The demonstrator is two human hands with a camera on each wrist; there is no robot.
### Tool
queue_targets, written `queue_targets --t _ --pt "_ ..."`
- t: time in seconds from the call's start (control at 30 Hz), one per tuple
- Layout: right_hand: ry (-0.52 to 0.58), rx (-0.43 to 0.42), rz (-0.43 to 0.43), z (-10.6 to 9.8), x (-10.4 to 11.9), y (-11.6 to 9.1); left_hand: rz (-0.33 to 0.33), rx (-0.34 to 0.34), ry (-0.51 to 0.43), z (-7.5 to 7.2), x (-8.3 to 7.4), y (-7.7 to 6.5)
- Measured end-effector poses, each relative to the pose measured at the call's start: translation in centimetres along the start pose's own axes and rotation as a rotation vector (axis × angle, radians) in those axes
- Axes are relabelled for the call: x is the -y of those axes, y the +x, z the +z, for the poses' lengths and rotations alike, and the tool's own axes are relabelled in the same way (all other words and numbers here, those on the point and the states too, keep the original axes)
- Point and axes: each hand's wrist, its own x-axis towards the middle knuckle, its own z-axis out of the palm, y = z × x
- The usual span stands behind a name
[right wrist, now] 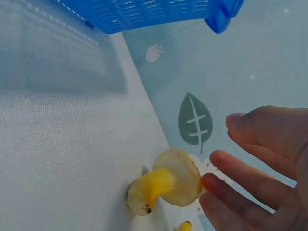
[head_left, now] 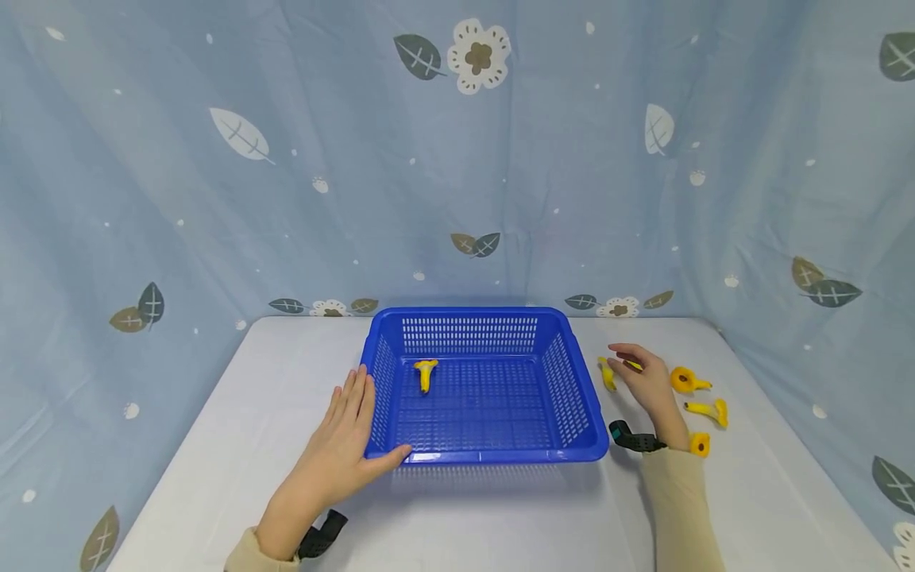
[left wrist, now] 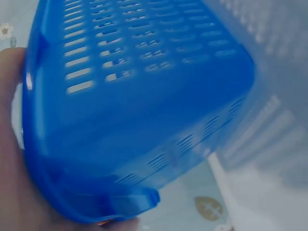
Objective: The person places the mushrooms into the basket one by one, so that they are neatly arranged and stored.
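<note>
Right hand (head_left: 646, 384): released, thumb well apart from the loosely bent fingers, nothing gripped. It hovers beside a yellow mushroom (head_left: 606, 373) just right of the basket; from the right wrist view I cannot tell whether a fingertip touches the cap. The parted thumb seems to leave room for the stem.

Left hand (head_left: 337, 454): unclenched, fingers laid straight along the left rim of the blue basket (head_left: 480, 457), thumb over its near corner. Probably a steadying contact, since the basket looks light.

Inside the basket: a single mushroom (head_left: 425, 375), toward the left, cap away from the person. Farther right, past the right hand, three loose mushrooms (head_left: 708, 411) lie on the white table (head_left: 500, 524), presumably grouped for that hand's easy reach.
</note>
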Motion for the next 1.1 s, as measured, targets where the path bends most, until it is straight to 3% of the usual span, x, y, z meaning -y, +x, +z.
queue_targets --t 0.4,0.57,1.1 --pt "-0.043 0.065 0.045 0.8 -0.8 0.2 -0.001 -0.037 0.054 0.8 0.3 0.2" --pt "-0.045 0.085 0.075 0.9 -1.1 0.3 -0.01 -0.039 0.038 0.9 0.1 0.3" --pt "-0.063 0.089 0.063 1.7 -1.8 0.3 -0.009 -0.054 0.004 0.9 -0.2 0.4"
